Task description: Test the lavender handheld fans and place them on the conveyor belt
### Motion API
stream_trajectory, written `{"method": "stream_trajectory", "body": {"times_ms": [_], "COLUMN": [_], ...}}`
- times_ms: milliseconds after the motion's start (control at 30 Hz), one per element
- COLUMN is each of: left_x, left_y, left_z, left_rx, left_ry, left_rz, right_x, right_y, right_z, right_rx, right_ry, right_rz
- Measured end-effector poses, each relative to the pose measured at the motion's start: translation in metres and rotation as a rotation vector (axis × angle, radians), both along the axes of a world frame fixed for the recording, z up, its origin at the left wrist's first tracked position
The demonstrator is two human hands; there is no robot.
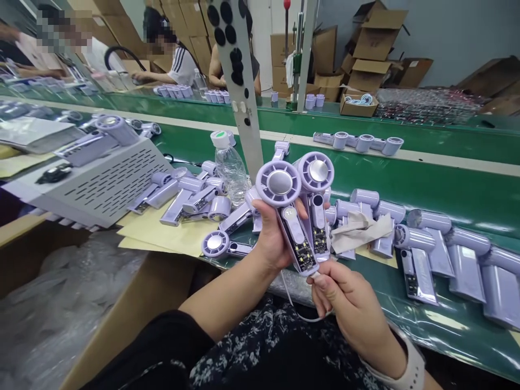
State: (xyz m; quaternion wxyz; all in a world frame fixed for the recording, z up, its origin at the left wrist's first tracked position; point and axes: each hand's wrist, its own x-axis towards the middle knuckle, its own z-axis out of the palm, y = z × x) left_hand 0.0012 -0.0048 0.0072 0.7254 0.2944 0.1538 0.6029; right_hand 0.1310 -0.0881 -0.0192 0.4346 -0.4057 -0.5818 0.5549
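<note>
Two lilac handheld fans are held up together in my left hand (271, 238), its fingers wrapped round their handles. The nearer fan (296, 230) has a round head with a silver centre, and its handle shows a bare circuit board with small lit spots. Behind it, to the right, the second fan (318, 216) also has its board exposed. At the foot of the nearer handle, my right hand (345, 300) pinches the plug end of a white cable (303, 317). The cable loops down below both hands. Whether the plug is fully in cannot be seen.
Several lilac fans (467, 265) lie at the right, beside a crumpled cloth (359, 233). More fan parts (189, 195) lie left, near a plastic bottle (231, 168) and a slotted metal box (117, 179). A post (244, 108) rises ahead; co-workers sit across the line.
</note>
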Motion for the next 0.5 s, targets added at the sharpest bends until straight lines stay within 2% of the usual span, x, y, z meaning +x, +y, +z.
{"method": "stream_trajectory", "body": {"times_ms": [100,267,433,500], "left_x": [-0.001,-0.001,0.006,0.006], "left_y": [-0.001,-0.003,-0.001,-0.001], "left_z": [-0.001,-0.004,-0.008,-0.007], "left_rx": [0.024,-0.019,0.034,0.033], "left_ry": [-0.014,0.002,0.010,0.041], "left_rz": [0.015,-0.051,0.097,0.121], "right_x": [0.003,-0.001,-0.017,-0.018], "right_y": [0.001,-0.004,-0.008,-0.005], "right_z": [0.000,-0.006,-0.009,-0.007], "right_rx": [-0.045,-0.019,-0.187,-0.156], "right_ry": [0.062,0.074,0.282,0.237], "right_rz": [-0.005,-0.018,-0.172,-0.167]}}
